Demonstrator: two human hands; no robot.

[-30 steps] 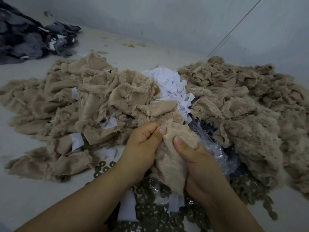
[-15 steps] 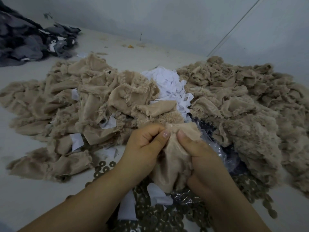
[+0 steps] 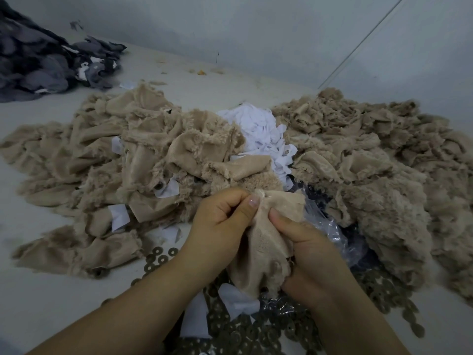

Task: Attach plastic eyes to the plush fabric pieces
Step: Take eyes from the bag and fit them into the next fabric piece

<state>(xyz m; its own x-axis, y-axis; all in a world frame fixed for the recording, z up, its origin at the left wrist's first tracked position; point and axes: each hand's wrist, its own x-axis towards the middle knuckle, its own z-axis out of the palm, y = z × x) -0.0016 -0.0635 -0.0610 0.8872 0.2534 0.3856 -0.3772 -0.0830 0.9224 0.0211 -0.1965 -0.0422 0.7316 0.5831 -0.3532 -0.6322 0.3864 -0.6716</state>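
a person's two bare hands hold one beige plush fabric piece [image 3: 258,249] low in the centre of the view, above a scatter of small dark ring-shaped washers [image 3: 245,334]. the left hand [image 3: 220,226] has its fingers curled in, with the thumb pressed against the top edge of the piece. the right hand [image 3: 307,252] grips the piece from the other side, thumb on its front and the other fingers hidden behind the cloth. no plastic eye can be made out on the piece.

a large heap of beige plush pieces [image 3: 115,162] lies to the left, another beige heap [image 3: 371,162] to the right, with a pile of white fabric scraps [image 3: 261,129] between them. a crumpled clear plastic bag [image 3: 332,226] sits just beside the right hand. dark grey fabric [image 3: 38,62] is piled at the far left on the pale table [image 3: 38,290].
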